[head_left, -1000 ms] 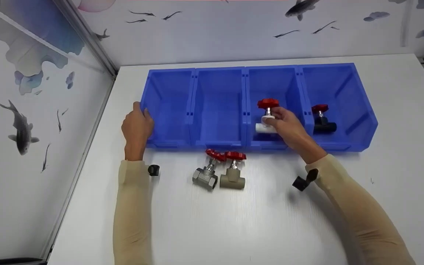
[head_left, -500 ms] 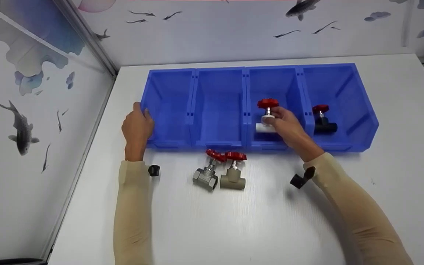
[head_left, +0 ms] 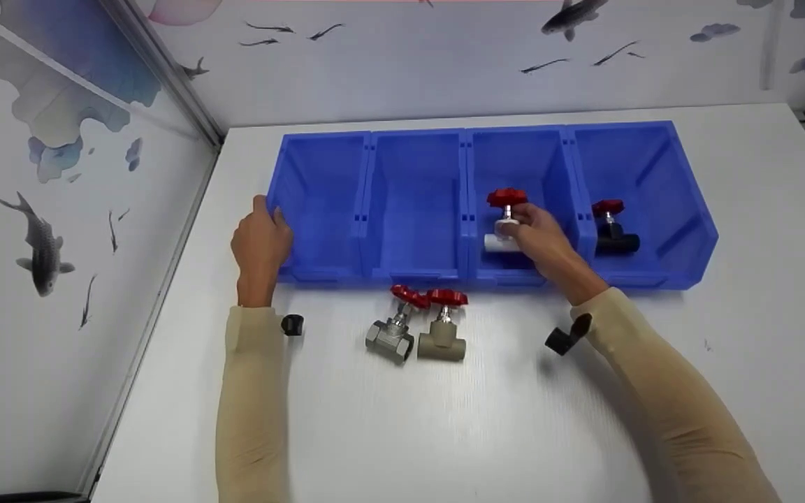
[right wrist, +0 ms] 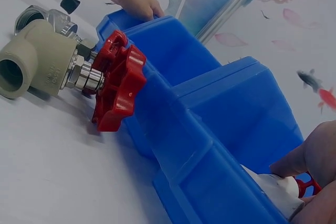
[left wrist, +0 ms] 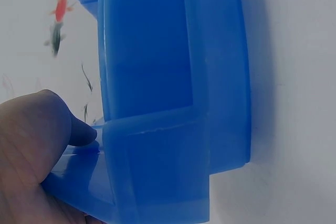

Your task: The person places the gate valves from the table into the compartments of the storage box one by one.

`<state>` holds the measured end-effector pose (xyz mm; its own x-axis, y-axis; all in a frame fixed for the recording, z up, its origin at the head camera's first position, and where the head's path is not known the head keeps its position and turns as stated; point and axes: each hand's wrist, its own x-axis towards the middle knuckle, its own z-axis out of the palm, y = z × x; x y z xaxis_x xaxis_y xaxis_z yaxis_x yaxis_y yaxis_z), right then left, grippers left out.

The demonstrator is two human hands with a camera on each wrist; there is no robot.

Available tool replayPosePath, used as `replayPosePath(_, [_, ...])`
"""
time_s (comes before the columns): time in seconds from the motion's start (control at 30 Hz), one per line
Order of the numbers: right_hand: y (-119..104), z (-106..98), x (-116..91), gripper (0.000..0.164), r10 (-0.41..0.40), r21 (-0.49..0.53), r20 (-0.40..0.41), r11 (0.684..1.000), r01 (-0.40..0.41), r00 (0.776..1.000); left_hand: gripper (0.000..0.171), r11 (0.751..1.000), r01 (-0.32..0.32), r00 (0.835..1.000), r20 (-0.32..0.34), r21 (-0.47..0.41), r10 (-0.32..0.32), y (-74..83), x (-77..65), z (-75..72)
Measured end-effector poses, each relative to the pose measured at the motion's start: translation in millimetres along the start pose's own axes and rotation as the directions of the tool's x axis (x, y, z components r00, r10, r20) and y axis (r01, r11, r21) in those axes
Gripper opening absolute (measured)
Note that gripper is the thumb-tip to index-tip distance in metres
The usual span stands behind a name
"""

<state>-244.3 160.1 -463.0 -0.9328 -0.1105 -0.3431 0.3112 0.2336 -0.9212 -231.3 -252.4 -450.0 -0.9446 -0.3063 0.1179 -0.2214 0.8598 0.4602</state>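
My right hand (head_left: 544, 241) pinches a white valve (head_left: 502, 243) with a red handwheel by its neck, inside the third blue bin (head_left: 514, 279) from the left. In the right wrist view, thumb and fingers close on the white valve body (right wrist: 275, 188); its handwheel is mostly hidden. At the row's left end, my left hand (head_left: 261, 237) grips the side wall of the leftmost blue bin (head_left: 322, 276), its thumb over the edge in the left wrist view. A black valve (head_left: 617, 242) with a red handwheel sits in the rightmost bin (head_left: 689, 230).
In front of the bins, a silver metal valve (head_left: 390, 339) and a beige valve (head_left: 442, 342) lie side by side on the white table (head_left: 402, 433), red handwheels toward the bins. The second bin (head_left: 416, 276) stands between the first and third. Patterned walls (head_left: 388, 77) rise behind and left.
My right wrist and forearm shift slightly left, while the hand keeps the white valve almost in place. The left hand stays on the bin wall.
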Motion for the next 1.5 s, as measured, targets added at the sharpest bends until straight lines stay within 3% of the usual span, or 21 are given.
replayPosePath(1.0, [1.1, 2.8, 7.4, 0.053, 0.036, -0.078, 0.009, 0.996, -0.035, 0.999, 0.039, 1.000, -0.024, 0.999, -0.045, -0.012, 0.023, -2.1, -0.6, 1.8])
replayPosePath(1.5, [0.2, 3.5, 11.0, 0.053, 0.042, -0.115, -0.011, 0.992, -0.043, 0.999, 0.042, 1.000, -0.007, 1.000, -0.025, -0.005, 0.006, -1.9, -0.2, 1.0])
